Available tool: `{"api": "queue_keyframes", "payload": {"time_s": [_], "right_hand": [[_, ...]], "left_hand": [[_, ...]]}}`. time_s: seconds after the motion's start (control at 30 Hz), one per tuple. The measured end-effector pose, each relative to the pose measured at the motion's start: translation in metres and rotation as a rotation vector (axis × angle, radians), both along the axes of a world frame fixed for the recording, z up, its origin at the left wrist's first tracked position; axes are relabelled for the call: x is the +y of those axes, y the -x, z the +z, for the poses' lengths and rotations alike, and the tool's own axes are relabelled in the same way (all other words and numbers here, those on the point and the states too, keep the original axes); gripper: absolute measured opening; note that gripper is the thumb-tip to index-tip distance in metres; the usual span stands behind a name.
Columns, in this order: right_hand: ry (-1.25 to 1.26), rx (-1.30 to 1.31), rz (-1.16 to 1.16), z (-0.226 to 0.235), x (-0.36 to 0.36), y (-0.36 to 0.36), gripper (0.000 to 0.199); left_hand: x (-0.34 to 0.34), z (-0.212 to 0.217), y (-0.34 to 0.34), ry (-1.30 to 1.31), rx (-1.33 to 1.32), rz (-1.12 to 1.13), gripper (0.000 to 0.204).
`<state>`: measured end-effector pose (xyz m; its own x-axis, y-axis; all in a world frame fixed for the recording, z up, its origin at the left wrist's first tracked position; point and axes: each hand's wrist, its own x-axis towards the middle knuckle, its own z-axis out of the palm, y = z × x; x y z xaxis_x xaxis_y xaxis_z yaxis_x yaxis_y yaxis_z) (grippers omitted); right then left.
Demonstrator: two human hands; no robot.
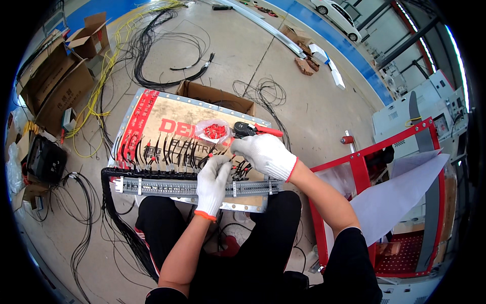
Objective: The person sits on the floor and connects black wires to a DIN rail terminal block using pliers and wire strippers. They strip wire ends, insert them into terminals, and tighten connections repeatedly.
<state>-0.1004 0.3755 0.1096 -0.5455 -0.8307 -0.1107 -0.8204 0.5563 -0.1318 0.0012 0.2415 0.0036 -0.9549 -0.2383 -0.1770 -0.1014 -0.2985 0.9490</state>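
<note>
White knitted gloves cover both hands. My left hand (213, 178) pinches a thin black wire, its fingers near the grey terminal strip (172, 189). Just right of it, my right hand (264, 154) has thumb and fingers closed near that wire's end; what sits between them is too small to make out. Black wires (167, 161) fan out in a row from a bundled harness (147, 174) behind the strip, some with pale or red ends. Beyond my hands lie a clear bag of small red parts (214, 131) and a crimping tool (258, 129) with red handles.
The work lies on a printed carton panel (157, 114) with metal edging. An open cardboard box (217, 96) stands behind it. Cable coils (152, 50) and yellow cable (104, 88) spread over the floor. To the right stands a red-framed cart (361, 177) with a white sheet.
</note>
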Motion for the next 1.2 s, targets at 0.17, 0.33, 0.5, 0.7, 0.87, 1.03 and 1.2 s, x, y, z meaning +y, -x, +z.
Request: {"api": "queue_keyframes", "payload": {"time_s": [0.17,0.33,0.5,0.7,0.87,1.03,1.2], "right_hand": [[-0.133,0.009,-0.024,0.0,-0.003,-0.002,0.025],[-0.239,0.001,-0.001,0.001,-0.014,-0.006,0.022],[-0.062,-0.058,0.022,-0.001,-0.004,-0.003,0.014],[0.463,-0.768,-0.444,0.043,0.009,-0.001,0.028],[0.731,-1.128,-0.575,0.036,0.028,0.0,0.031],[0.554,-0.781,-0.435,0.032,0.017,-0.007,0.021],[0.148,0.032,-0.075,0.002,0.009,-0.011,0.021]], "left_hand": [[-0.001,0.003,0.0,0.012,-0.02,-0.005,0.018],[-0.001,0.003,-0.002,0.072,-0.025,0.016,0.017],[0.005,-0.003,-0.002,0.033,-0.006,0.04,0.018],[0.001,-0.005,-0.002,0.007,-0.017,0.046,0.017],[0.003,-0.005,-0.006,0.177,0.041,0.048,0.023],[0.003,-0.001,-0.006,0.113,0.039,0.112,0.023],[0.004,-0.003,-0.004,0.147,0.036,0.11,0.02]]}}
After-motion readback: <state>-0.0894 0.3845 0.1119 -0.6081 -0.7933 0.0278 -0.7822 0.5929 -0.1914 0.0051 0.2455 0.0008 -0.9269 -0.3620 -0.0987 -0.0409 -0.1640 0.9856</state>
